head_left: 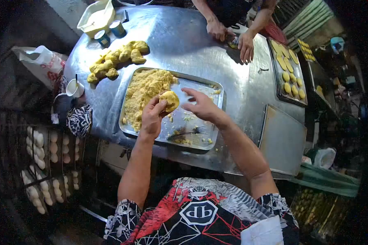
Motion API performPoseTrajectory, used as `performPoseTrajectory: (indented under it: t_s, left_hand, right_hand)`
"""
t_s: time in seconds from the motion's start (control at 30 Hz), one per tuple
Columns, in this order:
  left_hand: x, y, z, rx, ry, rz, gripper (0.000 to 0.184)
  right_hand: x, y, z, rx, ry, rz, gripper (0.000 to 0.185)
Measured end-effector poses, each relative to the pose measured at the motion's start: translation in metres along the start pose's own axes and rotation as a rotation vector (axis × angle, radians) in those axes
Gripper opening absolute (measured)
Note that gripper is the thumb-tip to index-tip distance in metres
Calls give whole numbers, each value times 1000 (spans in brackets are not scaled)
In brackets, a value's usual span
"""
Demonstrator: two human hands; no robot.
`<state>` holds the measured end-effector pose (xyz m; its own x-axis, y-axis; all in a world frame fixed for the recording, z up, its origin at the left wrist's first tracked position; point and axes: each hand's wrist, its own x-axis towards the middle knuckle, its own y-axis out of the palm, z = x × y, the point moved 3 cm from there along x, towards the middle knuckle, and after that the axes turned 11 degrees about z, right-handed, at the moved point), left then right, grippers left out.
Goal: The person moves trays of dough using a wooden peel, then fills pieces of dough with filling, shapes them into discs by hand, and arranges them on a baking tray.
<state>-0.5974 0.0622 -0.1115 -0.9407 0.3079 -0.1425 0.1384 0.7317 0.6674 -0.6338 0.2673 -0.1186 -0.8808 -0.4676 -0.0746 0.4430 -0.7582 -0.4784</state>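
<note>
Above the tray (161, 132), which lies by the table's near edge with its long side running left to right, the left hand (151, 116) pinches a yellow dough piece (170, 101) between thumb and fingers. The dough piece is over the tray's middle, right of the crumbly yellow heap (148, 87) filling much of the tray's left half. Its outline is nearly round, so its long axis is hard to tell; its broad, lumpy face is turned up toward the head camera. The right hand (201, 107) is open and holds nothing, its parted fingers pointing left at the dough piece, just beside it but apart. A fork (197, 130) lies toward the tray's near right corner, tines pointing right.

A cluster of dough lumps (118, 58) sits toward the far left corner of the table (180, 41). At the far edge, a co-worker's hands (231, 38) are close together around something unclear. A baking tray (279, 86) along the right edge carries flat ovals (283, 57) and plumper pieces (293, 84).
</note>
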Motion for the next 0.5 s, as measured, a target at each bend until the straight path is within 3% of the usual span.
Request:
performPoseTrajectory:
  t_s: [0.1,0.13,0.23,0.37,0.4,0.5]
  left_hand:
    - [18,-10,-2,193,14,26,38]
    - [21,-13,-6,297,16,-9,37]
    - [31,-14,-5,393,22,14,33]
    - [26,9,-7,475,24,142,36]
    - [24,24,-9,368,-36,124,35]
    - [18,34,24,551,61,47,29]
  right_hand:
    - [14,2,46,628,252,247,43]
    - [16,9,41,580,178,168,40]
    - [11,16,39,555,224,-18,35]
    - [-7,11,25,482,212,-223,26]
    - [-12,2,27,556,233,-206,26]
    - [-44,-14,31,720,259,-198,25]
